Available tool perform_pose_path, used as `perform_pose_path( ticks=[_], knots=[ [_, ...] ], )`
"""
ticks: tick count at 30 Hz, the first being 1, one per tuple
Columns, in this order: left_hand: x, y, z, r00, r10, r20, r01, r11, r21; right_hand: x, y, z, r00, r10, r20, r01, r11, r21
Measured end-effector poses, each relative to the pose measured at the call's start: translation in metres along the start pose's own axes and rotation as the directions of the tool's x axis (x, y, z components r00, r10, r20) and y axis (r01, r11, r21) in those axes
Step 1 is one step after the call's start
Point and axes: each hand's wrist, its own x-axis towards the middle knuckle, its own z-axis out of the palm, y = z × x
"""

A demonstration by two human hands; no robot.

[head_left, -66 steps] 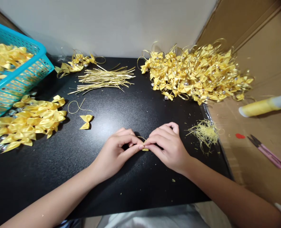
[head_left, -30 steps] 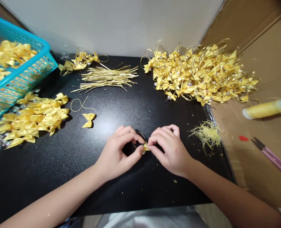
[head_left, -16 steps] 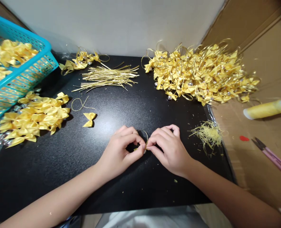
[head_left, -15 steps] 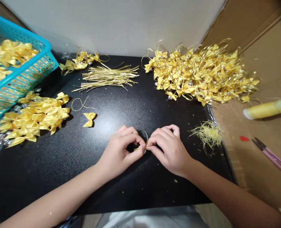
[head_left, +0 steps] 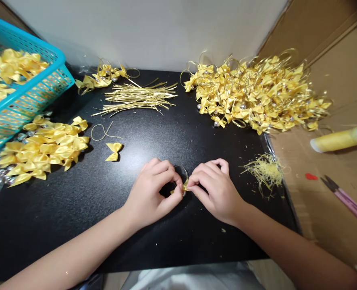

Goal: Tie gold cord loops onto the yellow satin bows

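Note:
My left hand (head_left: 152,193) and my right hand (head_left: 215,189) meet at the middle front of the black table (head_left: 142,225). Both pinch a small yellow ribbon bow (head_left: 184,186) that carries a thin gold cord loop (head_left: 181,171). Fingers of both hands are curled tight around it, and most of the bow is hidden between the fingertips. A single loose bow (head_left: 113,151) and a bent gold cord (head_left: 102,132) lie to the left of my hands.
A pile of plain bows (head_left: 42,149) lies at the left below a blue basket (head_left: 21,92) of bows. Cut gold cords (head_left: 136,98) sit at the back, a heap of looped bows (head_left: 257,94) at back right. Thread trimmings (head_left: 264,171), pink snips (head_left: 346,198) and a yellow spool (head_left: 337,139) are at the right.
My fingers have shifted slightly on the bow; the gold loop now stands up between the two hands. The hands stay in the same place.

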Motion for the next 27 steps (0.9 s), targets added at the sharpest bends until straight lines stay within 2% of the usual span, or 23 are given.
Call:
perform_pose_path(
  ticks=[6, 14, 22, 27],
  knots=[
    [-0.0003, 0.0005, -0.0032, 0.999, 0.037, 0.018, -0.035, 0.997, -0.067, 0.0, -0.0007, -0.0007, 1.0, 0.007, -0.01, -0.008, 1.0, -0.013],
    [0.001, -0.0028, -0.0042, 0.996, 0.087, 0.025, -0.089, 0.995, 0.051, 0.0008, -0.0004, -0.0022, 1.0, 0.027, 0.002, -0.027, 0.999, -0.029],
    [0.0023, -0.0032, -0.0064, 0.996, 0.075, 0.054, -0.079, 0.994, 0.071, 0.0004, 0.0006, -0.0026, 1.0, 0.031, 0.002, -0.031, 1.0, 0.004],
    [0.0012, -0.0024, -0.0072, 0.999, 0.043, 0.008, -0.044, 0.998, 0.036, 0.0008, 0.0002, -0.0026, 0.999, 0.036, -0.005, -0.036, 0.999, 0.0]
  ],
)
